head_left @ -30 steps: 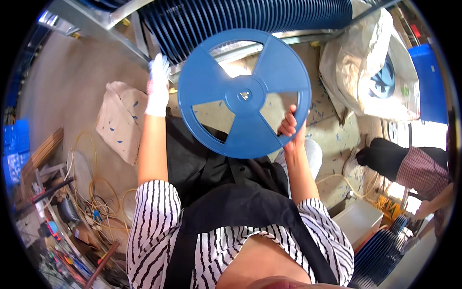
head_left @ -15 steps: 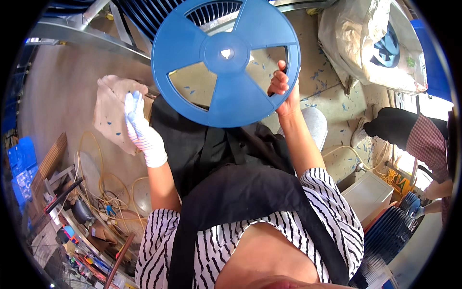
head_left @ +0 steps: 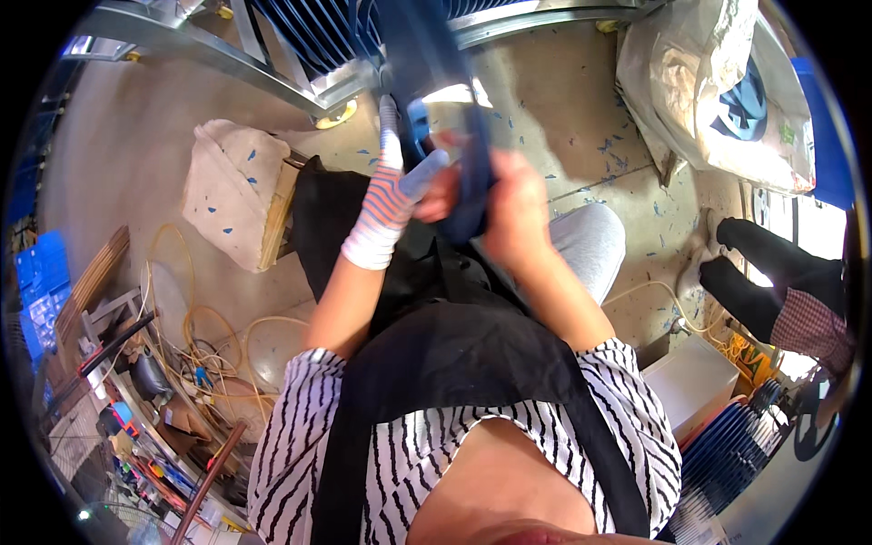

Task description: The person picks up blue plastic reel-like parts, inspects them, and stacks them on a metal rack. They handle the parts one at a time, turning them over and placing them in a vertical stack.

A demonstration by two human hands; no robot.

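Reel work is what both hands are busy with: a large blue plastic reel (head_left: pixel 445 100) is held up edge-on in front of the person's chest, over the black apron (head_left: pixel 454 354), so that only its dark rim and a slice of one flange show, blurred with motion. The left hand (head_left: pixel 400 186), in a striped knit glove with grey fingertips, closes its fingers onto the reel's near face, thumb on one side. The bare right hand (head_left: pixel 513 204) wraps around the rim from the other side, fingers curled and clamped on it. So the reel is firmly held in both hands, clear of the floor and of anything else. I judge the handling to be midway: the reel is picked up and being worked on, not yet set down or stacked. No tape or contents can be made out on it.

At the lower right edge of the floor stands a row of similar blue reels (head_left: pixel 727 454) beside a white box (head_left: pixel 695 377). A cloth-covered stool (head_left: pixel 238 191) sits at the left, and another person's dark-socked feet (head_left: pixel 763 272) rest at the right.
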